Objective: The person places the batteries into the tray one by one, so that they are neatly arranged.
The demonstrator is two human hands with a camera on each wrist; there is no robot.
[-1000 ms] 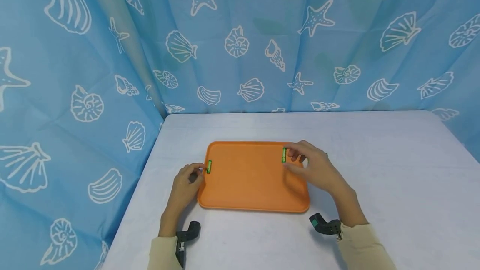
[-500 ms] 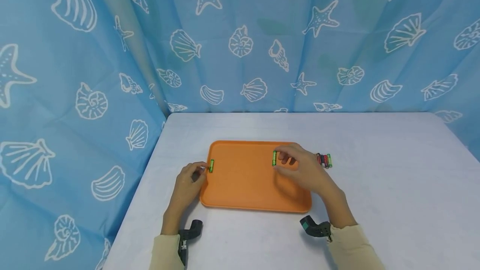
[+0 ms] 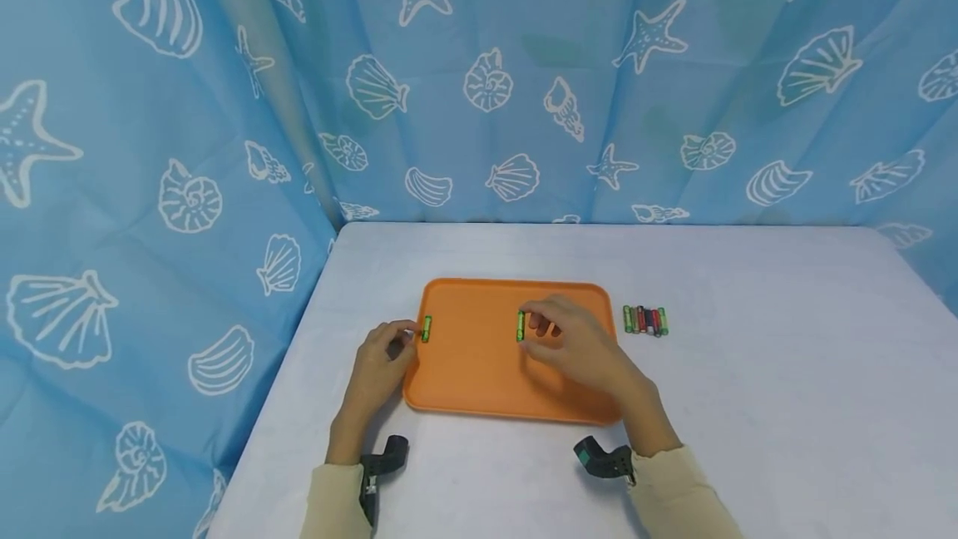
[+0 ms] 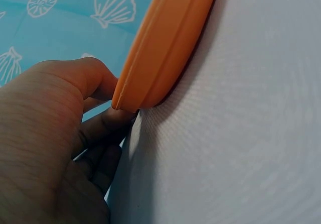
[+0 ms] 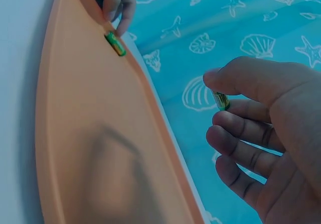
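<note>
Between the thumb and index finger of my right hand (image 3: 580, 348), a small green battery (image 3: 520, 326) is pinched by its ends. It is held above the orange tray (image 3: 471, 381), right of the middle; the right wrist view shows the held battery (image 5: 220, 101) partly covered by the thumb. My left hand (image 3: 380, 363) grips the tray's left rim, thumb and fingers about the edge in the left wrist view, where the tray wall (image 4: 158, 48) stands out. Just inside that rim lies another green battery (image 3: 427, 328), close to the left fingertips.
Several batteries (image 3: 645, 320), green, red and dark, lie side by side on the white tabletop (image 3: 786, 356), just right of the tray. A blue curtain (image 3: 449, 123) with white shell and starfish prints hangs behind and to the left of the table.
My right hand has carried the battery leftward over the tray, uncovering the row of batteries at the right. My left hand stays at the left rim. The head view has shifted slightly.
</note>
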